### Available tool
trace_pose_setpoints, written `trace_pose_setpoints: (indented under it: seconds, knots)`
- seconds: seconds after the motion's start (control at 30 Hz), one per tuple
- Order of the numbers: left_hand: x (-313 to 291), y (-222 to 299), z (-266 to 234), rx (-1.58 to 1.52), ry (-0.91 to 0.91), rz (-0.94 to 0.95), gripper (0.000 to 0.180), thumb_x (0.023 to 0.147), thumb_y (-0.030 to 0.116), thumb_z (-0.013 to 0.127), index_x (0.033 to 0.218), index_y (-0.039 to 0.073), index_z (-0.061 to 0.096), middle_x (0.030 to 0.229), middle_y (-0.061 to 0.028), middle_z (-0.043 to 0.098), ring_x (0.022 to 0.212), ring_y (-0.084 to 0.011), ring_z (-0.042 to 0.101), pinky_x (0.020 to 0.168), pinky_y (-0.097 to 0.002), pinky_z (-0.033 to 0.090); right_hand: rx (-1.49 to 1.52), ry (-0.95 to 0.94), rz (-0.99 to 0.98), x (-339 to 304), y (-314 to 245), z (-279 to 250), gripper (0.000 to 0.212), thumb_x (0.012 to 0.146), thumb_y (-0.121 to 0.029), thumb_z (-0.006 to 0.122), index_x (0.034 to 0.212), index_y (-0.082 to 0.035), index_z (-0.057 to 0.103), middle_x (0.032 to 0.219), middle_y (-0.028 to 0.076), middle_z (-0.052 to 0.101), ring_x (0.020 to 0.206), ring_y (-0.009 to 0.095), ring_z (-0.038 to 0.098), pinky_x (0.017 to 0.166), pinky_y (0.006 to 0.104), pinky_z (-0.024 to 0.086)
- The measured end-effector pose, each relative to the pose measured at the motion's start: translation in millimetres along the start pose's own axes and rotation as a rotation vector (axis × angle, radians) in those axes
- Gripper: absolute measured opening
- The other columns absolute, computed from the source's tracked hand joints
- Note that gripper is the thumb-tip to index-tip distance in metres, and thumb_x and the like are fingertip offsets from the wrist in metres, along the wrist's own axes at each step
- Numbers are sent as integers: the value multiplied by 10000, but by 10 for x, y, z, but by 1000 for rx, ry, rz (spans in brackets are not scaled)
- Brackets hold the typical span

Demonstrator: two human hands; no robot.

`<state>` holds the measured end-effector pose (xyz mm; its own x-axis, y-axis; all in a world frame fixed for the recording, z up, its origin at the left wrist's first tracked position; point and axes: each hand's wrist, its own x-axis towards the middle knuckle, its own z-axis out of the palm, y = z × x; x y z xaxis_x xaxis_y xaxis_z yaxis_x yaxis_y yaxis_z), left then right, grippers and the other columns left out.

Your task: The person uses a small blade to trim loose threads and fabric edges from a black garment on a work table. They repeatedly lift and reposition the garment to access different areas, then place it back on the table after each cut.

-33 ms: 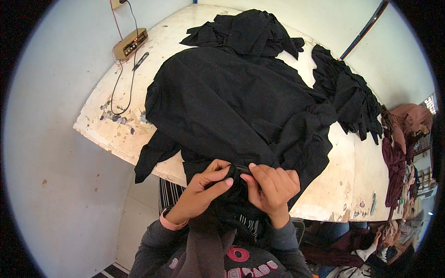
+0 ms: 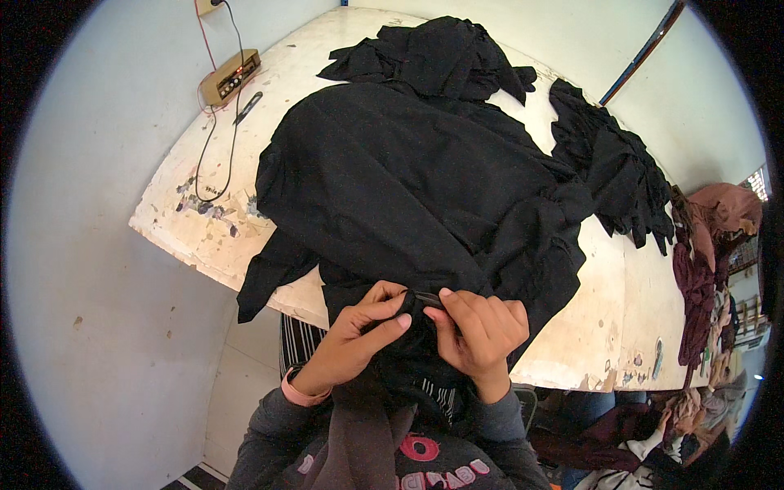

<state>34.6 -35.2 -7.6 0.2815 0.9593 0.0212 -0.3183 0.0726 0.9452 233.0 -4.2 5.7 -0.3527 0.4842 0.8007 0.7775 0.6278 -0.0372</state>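
Black garment [image 2: 384, 171] on pale tabletop [image 2: 580, 347].
Left hand [image 2: 359, 325] pinches garment's near edge; right hand [image 2: 483, 331] pinches small dark piece [image 2: 427, 299] just beside, kind unclear.

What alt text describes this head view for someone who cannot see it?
The person's left hand and right hand pinch dark material close together, before a large black cloth heap on a worn pale table. Another black bundle lies behind; a brown box, left.

Shows matt, creased cloth throughout the black garment [image 2: 384, 171]; shows dull, crumpled fabric in the far black cloth pile [image 2: 441, 57]. Reads as rough and worn on the pale tabletop [image 2: 563, 355], largely smooth on the left wall [image 2: 106, 253]. Looks smoothly tiled on the floor [image 2: 245, 359].
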Motion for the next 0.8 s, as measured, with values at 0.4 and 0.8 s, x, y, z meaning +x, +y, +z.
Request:
trace_pose_setpoints:
  seconds: [0.4,0.8]
  knots:
    - [55,-20,24,462,86,233,240,997,80,636,1195,-55,640,1145,-62,530,951,-137,490,858,-257,401,-282,30,-134,57,-60,1,152,868,-335,792,937,-210,740,823,-113,681,528,63,436,542,262,265]
    - [24,-21,6,478,45,225,241,997,75,636,1189,-70,622,1151,-75,539,1013,-143,521,886,-257,415,-304,2,-249,12,-64,-60,191,801,-281,838,945,-203,740,856,-110,694,542,71,458,570,265,286]
